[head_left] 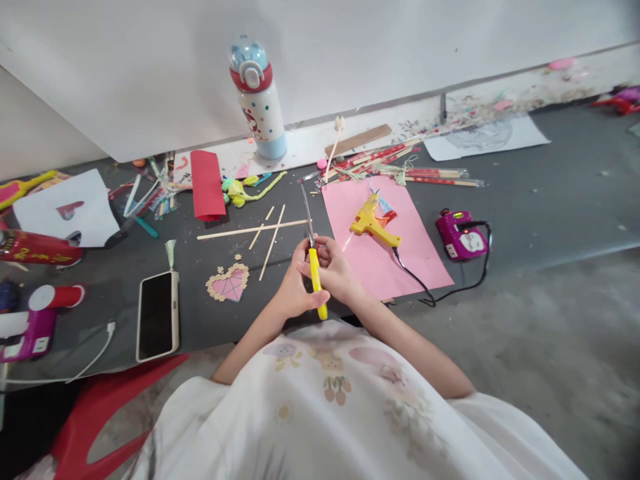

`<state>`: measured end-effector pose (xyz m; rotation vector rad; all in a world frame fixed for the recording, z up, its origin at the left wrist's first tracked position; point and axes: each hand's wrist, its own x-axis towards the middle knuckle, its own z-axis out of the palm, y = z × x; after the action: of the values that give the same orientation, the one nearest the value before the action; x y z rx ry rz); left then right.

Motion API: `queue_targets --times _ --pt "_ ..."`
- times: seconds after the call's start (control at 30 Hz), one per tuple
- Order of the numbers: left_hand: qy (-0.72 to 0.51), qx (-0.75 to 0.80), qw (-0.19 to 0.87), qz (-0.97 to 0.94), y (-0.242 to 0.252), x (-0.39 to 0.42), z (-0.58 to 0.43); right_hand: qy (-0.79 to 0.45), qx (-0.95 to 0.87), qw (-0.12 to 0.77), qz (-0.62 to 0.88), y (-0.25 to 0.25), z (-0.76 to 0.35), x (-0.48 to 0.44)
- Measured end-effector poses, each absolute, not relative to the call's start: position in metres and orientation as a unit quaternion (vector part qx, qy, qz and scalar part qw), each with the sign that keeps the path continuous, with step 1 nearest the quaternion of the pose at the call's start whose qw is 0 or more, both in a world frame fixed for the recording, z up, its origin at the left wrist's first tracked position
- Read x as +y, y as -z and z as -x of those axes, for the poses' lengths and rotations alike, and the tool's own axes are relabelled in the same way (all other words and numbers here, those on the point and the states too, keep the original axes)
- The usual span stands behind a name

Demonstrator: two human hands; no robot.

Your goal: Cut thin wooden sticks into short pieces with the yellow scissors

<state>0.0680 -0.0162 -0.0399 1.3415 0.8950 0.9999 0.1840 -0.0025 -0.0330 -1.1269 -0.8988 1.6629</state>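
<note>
Together, the hands (pixel 340 272) clamp a yellow-handled tool (pixel 315 270). Right, a glue gun (pixel 371 223) lies on pink paper (pixel 373 275); left, sticks (pixel 230 233) cross; far, a bottle (pixel 263 110) stands.

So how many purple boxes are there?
2: one purple box right of the pink paper, and another purple box near the left edge, beside the red spool. I see no others.
</note>
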Motion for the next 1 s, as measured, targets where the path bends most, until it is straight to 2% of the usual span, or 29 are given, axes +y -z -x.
queue_targets --times 0.13,0.23,0.37,0.47,0.53,0.73,0.9,1.0 --pt "-0.417 0.397 0.581 -0.576 0.042 -0.019 -0.062 -0.683 -0.355 0.453 0.450 0.029 -0.184 -0.002" --pt "-0.451 0.453 0.512 -0.573 0.033 -0.023 -0.052 -0.667 -0.379 0.444 0.463 0.024 -0.188 -0.003" --pt "-0.483 0.557 0.272 -0.618 0.003 -0.031 -0.037 -0.621 -0.470 0.388 0.493 0.013 -0.198 -0.009" --pt "-0.407 0.553 0.067 -0.724 -0.019 -0.032 -0.029 -0.578 -0.543 0.342 0.504 0.005 -0.204 -0.015" --pt "-0.357 0.564 -0.002 -0.745 -0.027 -0.030 -0.027 -0.556 -0.574 0.327 0.503 0.000 -0.206 -0.020" --pt "-0.289 0.571 0.044 -0.767 -0.015 -0.024 -0.023 -0.519 -0.630 0.295 0.498 -0.009 -0.207 -0.027" --pt "-0.300 0.530 -0.003 -0.793 0.000 -0.024 -0.018 -0.494 -0.655 0.288 0.494 -0.008 -0.209 -0.027" --pt "-0.318 0.516 0.003 -0.795 0.005 -0.023 -0.015 -0.483 -0.664 0.286 0.494 -0.009 -0.211 -0.026"
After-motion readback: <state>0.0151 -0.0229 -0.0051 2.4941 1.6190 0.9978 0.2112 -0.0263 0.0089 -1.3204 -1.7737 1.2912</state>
